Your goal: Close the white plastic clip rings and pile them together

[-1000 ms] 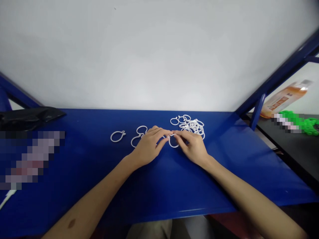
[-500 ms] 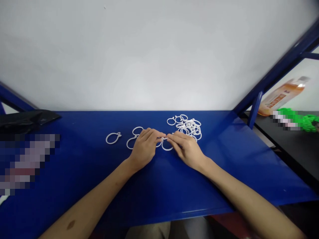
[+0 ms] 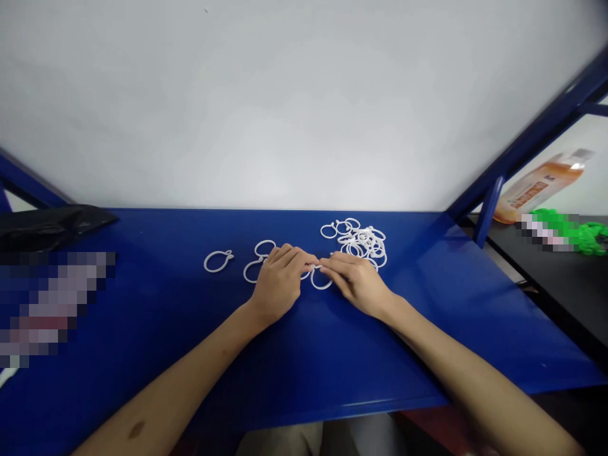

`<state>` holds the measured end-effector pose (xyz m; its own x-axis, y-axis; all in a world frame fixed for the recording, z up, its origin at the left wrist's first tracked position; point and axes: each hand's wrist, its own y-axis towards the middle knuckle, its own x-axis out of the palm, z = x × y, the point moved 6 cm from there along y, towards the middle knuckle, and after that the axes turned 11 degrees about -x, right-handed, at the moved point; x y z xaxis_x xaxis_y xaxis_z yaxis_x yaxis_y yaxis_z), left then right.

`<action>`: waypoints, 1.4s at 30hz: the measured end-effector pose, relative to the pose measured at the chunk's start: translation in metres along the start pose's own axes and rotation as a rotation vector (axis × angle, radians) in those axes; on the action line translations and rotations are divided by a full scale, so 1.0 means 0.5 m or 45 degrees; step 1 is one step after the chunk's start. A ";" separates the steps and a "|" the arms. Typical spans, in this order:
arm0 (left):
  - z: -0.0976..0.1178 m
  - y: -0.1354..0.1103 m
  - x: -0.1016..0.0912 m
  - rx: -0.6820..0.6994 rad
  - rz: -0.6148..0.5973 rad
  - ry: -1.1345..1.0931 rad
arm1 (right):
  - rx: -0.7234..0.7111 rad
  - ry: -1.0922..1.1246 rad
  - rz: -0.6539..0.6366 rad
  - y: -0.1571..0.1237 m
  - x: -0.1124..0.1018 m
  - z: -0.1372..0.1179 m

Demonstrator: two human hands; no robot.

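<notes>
My left hand (image 3: 280, 282) and my right hand (image 3: 357, 282) meet fingertip to fingertip over a white plastic ring (image 3: 320, 281) that lies on the blue table (image 3: 304, 354). Both hands pinch the top of this ring, fingers curled together. A pile of white rings (image 3: 360, 242) sits just behind my right hand. Two joined white rings (image 3: 256, 259) lie partly under my left hand's far side. A single white ring (image 3: 217, 260) lies further left, apart from the others.
A black bag (image 3: 47, 225) lies at the table's far left. A white wall stands behind the table. At right, a blue frame post (image 3: 489, 209) borders a dark bench with an orange bottle (image 3: 539, 185) and green items (image 3: 582, 234).
Both hands stay pinched on the same ring in the same spot. Only the fingertips and the view shift slightly.
</notes>
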<state>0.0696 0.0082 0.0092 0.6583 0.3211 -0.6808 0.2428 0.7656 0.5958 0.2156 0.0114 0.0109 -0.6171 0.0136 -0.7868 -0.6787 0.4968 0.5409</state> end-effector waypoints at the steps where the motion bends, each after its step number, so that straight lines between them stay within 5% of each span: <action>1: 0.000 -0.001 0.000 0.007 0.013 -0.004 | -0.018 -0.003 -0.003 0.001 0.001 -0.001; 8: 0.007 -0.009 -0.011 0.075 0.126 -0.043 | -0.133 -0.056 -0.025 0.009 -0.009 -0.028; 13: 0.003 -0.002 -0.004 0.061 0.059 -0.002 | -0.131 -0.142 -0.061 0.007 -0.003 -0.029; 18: -0.028 0.009 0.010 -0.161 -0.118 0.225 | -0.002 -0.332 0.030 -0.003 -0.004 0.012; 25: -0.053 0.003 0.028 -0.274 -0.344 0.541 | 0.390 -0.612 0.210 -0.021 -0.071 0.099; 42: -0.011 -0.017 0.068 -0.130 -0.530 0.111 | 0.249 -0.706 0.181 -0.010 -0.041 0.096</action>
<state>0.0860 0.0157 -0.0212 0.4552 0.0159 -0.8903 0.3999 0.8897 0.2203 0.2508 0.0501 0.0102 -0.3614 0.5155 -0.7770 -0.4867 0.6065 0.6287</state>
